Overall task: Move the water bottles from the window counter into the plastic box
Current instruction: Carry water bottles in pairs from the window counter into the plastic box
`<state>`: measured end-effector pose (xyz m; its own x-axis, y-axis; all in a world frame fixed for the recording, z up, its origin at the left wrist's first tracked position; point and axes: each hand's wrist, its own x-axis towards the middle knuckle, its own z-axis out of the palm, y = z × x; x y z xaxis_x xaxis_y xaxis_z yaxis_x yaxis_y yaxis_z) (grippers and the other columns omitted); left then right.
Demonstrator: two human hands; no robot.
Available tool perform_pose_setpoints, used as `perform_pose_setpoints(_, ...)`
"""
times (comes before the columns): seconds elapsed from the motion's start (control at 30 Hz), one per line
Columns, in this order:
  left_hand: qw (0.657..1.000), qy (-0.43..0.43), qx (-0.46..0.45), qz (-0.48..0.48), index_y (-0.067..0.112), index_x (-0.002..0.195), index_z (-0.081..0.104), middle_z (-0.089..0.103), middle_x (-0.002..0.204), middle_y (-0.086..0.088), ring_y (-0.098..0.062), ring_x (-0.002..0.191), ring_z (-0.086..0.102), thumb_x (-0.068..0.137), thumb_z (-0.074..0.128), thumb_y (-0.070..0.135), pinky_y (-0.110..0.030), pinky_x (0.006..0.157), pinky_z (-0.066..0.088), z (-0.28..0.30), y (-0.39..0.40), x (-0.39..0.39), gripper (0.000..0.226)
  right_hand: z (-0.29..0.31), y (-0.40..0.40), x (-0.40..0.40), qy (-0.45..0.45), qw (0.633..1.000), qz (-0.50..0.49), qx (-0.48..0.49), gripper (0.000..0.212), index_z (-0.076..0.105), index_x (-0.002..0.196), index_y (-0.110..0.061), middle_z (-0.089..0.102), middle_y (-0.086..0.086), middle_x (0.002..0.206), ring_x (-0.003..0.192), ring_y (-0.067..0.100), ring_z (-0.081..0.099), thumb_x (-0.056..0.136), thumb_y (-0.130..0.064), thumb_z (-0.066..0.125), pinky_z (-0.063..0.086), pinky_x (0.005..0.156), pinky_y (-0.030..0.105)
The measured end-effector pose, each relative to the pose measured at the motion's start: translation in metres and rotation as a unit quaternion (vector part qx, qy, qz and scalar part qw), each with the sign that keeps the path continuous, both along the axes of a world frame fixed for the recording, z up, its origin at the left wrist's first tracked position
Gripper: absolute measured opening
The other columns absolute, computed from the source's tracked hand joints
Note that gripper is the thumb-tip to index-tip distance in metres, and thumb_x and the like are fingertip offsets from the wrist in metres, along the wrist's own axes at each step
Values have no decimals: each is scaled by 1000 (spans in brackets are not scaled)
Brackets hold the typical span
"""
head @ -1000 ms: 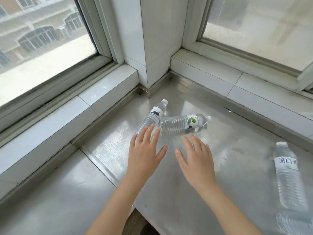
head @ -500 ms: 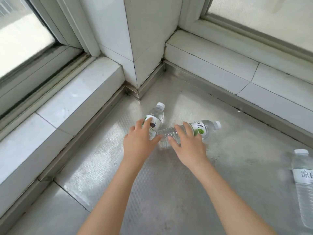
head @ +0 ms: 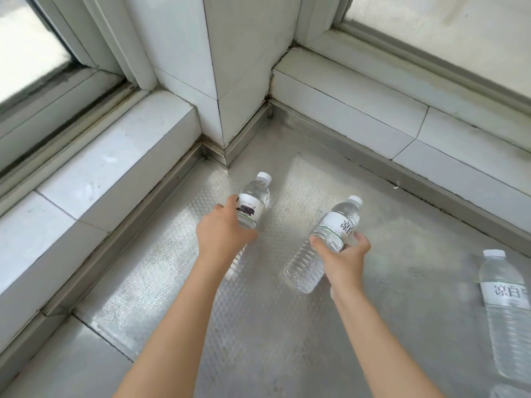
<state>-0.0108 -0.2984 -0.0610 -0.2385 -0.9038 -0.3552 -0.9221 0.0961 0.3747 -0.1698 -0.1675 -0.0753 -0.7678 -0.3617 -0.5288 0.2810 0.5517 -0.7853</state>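
My left hand (head: 223, 234) grips a clear water bottle (head: 253, 201) with a white label bearing a dark picture; its white cap points away from me. My right hand (head: 343, 258) grips a second clear bottle (head: 333, 229) round its middle, at the label with dark characters, cap pointing up and away. Both bottles are tilted above the steel counter (head: 287, 326). A third bottle (head: 507, 305) lies on the counter at the right edge. The plastic box is out of view.
The counter fits into a corner between two tiled window sills (head: 94, 179) and a white pillar (head: 207, 67). Part of another bottle (head: 510, 393) shows at the bottom right corner.
Both hands have closed round the two bottles and drawn them apart. The right bottle has turned from lying sideways to pointing away. The view has tipped further down.
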Motion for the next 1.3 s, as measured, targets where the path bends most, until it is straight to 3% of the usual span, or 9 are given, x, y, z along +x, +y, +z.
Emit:
perform_pose_setpoints(0.07, 999, 39, 25, 23, 30, 134, 45, 64, 106, -4, -27, 90, 63, 66, 78, 41, -31, 71, 47, 0, -4, 4, 77, 6, -1, -6, -44, 999, -27, -13, 99, 22, 139, -29, 65, 0, 102, 85, 19, 68, 64, -15, 85, 57, 79, 50)
perform_pose_setpoints(0.13, 993, 86, 56, 54, 35, 131, 49, 66, 102, 3, -20, 87, 63, 62, 81, 38, -27, 63, 44, 1, -2, 11, 76, 14, 2, -10, -76, 996, -42, -33, 89, 33, 135, -25, 66, 1, 100, 82, 20, 69, 65, -3, 83, 58, 74, 49)
perform_pose_setpoints(0.23, 982, 148, 84, 85, 41, 128, 50, 66, 102, 8, -15, 88, 61, 61, 84, 35, -22, 58, 36, 5, 9, 21, 75, 23, 12, -8, -83, 995, -19, -54, 75, 44, 120, -28, 68, 4, 98, 79, 21, 69, 65, 7, 80, 58, 76, 48)
perform_pose_setpoints(0.33, 969, 206, 77, 115, 45, 123, 52, 61, 94, 17, -11, 88, 61, 61, 86, 33, -22, 63, 38, 18, 29, 28, 73, 30, 27, 1, -78, 994, 17, -79, 77, 47, 123, -26, 68, 3, 95, 77, 19, 68, 64, 11, 79, 57, 75, 43)
perform_pose_setpoints(0.47, 937, 290, 48, 187, 52, 117, 53, 66, 100, 17, -7, 89, 67, 56, 89, 35, -33, 79, 52, 39, 65, 38, 73, 47, 50, 13, -71, 990, 55, -113, 81, 48, 127, -27, 68, 1, 102, 80, 14, 68, 62, 8, 81, 54, 65, 32)
perform_pose_setpoints(0.77, 872, 407, -56, 265, 50, 114, 59, 66, 100, 15, 9, 72, 64, 55, 94, 24, -27, 74, 53, 106, 188, 57, 74, 104, 129, 30, -9, 965, 172, -200, 88, 48, 122, -41, 65, -6, 112, 83, 14, 69, 55, 0, 88, 54, 66, 29)
perform_pose_setpoints(0.9, 852, 429, -98, 285, 44, 123, 58, 66, 103, 16, 8, 77, 63, 54, 96, 25, -21, 70, 51, 134, 250, 70, 80, 131, 171, 39, 9, 944, 226, -241, 85, 48, 117, -48, 64, -9, 111, 78, 8, 66, 57, -3, 88, 53, 62, 22)
perform_pose_setpoints(1.1, 825, 439, -164, 316, 48, 121, 57, 67, 105, 16, -2, 89, 65, 52, 96, 25, -18, 71, 49, 165, 337, 103, 83, 168, 221, 68, 38, 902, 320, -288, 89, 49, 124, -44, 62, -6, 116, 94, 21, 66, 54, -8, 91, 55, 83, 45)
perform_pose_setpoints(1.3, 792, 414, -234, 383, 61, 112, 46, 61, 103, 28, 11, 88, 60, 55, 94, 31, -12, 67, 44, 185, 408, 151, 80, 193, 244, 121, 47, 835, 457, -303, 90, 46, 126, -47, 59, -12, 115, 96, 12, 62, 55, -14, 91, 53, 81, 32)
